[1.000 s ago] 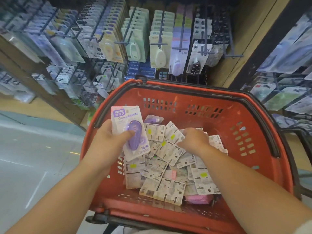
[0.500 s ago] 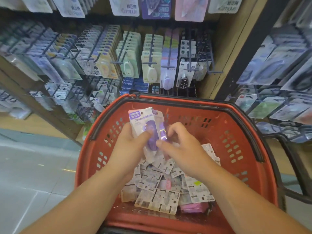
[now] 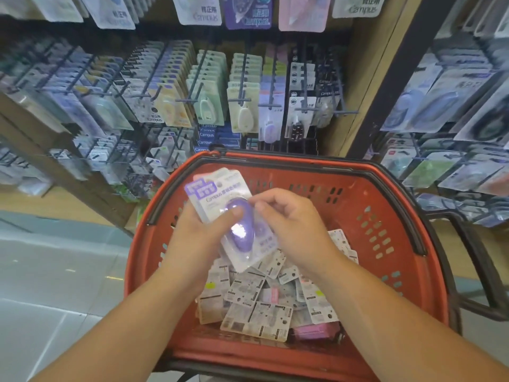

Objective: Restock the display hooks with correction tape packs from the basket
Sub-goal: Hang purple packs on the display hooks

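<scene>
A red plastic basket [image 3: 391, 271] stands in front of me, with several correction tape packs [image 3: 256, 312] lying mostly face down in it. My left hand [image 3: 198, 235] grips a small stack of purple correction tape packs [image 3: 237, 224] above the basket, thumb on the front blister. My right hand [image 3: 292, 227] pinches the right edge of the same stack with curled fingers. Beyond the basket, the display hooks [image 3: 242, 100] carry rows of hanging packs in yellow, green, cream and purple.
A wooden shelf post [image 3: 338, 125] and a black upright [image 3: 385, 86] separate this rack from another rack of packs [image 3: 454, 119] on the right. A black basket handle [image 3: 484, 271] sticks out at the right. Grey tiled floor [image 3: 55, 285] lies to the left.
My right hand rose from the loose packs in the basket with one more pack and brought it to the pack in my left hand. Both hands now hold the stack, and my view tilted up.
</scene>
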`<control>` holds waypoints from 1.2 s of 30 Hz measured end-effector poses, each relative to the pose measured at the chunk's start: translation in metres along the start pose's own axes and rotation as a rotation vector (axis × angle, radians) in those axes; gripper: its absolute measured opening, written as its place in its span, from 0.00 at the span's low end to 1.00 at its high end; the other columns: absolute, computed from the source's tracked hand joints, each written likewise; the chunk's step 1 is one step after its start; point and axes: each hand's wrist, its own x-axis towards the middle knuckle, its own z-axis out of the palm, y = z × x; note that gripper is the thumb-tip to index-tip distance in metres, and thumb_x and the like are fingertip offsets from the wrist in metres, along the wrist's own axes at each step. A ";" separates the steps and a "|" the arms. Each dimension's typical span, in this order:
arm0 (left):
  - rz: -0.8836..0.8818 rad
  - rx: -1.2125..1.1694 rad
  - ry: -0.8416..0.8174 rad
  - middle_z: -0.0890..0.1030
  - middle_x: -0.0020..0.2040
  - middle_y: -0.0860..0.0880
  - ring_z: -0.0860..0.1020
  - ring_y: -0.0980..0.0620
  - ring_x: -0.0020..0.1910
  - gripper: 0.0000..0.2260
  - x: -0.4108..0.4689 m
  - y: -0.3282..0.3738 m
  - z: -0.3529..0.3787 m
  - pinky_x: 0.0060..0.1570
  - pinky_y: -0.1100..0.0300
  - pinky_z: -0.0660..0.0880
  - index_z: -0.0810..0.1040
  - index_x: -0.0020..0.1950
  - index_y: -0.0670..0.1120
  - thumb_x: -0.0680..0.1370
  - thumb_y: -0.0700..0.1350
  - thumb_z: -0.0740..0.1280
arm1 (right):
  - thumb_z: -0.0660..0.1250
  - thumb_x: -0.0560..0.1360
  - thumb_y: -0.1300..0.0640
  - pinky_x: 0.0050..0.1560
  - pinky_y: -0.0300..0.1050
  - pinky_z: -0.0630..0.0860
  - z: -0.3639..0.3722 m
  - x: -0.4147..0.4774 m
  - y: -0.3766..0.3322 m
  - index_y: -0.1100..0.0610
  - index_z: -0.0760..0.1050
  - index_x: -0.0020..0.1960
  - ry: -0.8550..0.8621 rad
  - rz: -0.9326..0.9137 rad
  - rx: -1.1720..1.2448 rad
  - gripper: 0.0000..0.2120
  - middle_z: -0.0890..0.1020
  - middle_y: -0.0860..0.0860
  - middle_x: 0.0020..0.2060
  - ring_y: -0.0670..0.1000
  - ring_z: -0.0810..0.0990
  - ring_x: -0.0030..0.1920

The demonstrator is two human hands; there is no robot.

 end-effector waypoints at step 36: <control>-0.128 -0.066 -0.065 0.89 0.49 0.50 0.86 0.54 0.42 0.13 0.001 0.012 0.015 0.34 0.65 0.78 0.80 0.61 0.49 0.82 0.35 0.66 | 0.59 0.82 0.65 0.55 0.41 0.76 -0.012 -0.020 -0.013 0.54 0.75 0.41 -0.042 0.093 0.182 0.14 0.82 0.39 0.61 0.42 0.81 0.59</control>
